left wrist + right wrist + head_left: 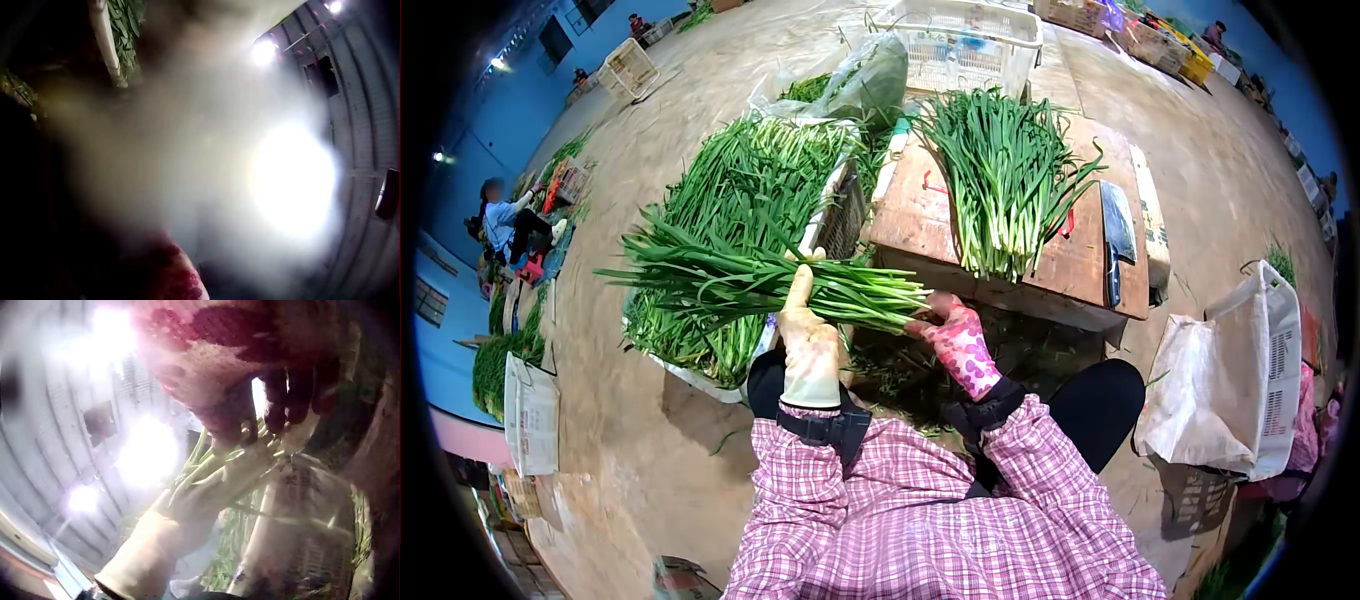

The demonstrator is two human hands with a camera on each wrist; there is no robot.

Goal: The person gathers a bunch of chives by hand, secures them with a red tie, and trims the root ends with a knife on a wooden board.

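Observation:
A bunch of garlic chives (730,270) lies crosswise in front of me, leaves to the left and pale stems to the right. My left hand (808,350), in a cream glove, grips it near the middle, with the thumb over the top. At the stem ends my right hand (960,345), in a pink patterned glove, pinches the stalks between thumb and fingers. The right wrist view shows the right hand's fingers (231,419) bent down onto the stems. The left wrist view is mostly blurred by glare. Beneath the bunch stands a crate heaped with chives (740,190).
A wooden board (900,215) on a box holds a second chive bundle (1005,180) and a cleaver (1118,230). A white crate (960,50) stands behind. To the right is a lined basket (1230,370); at the far left sits a person (510,225).

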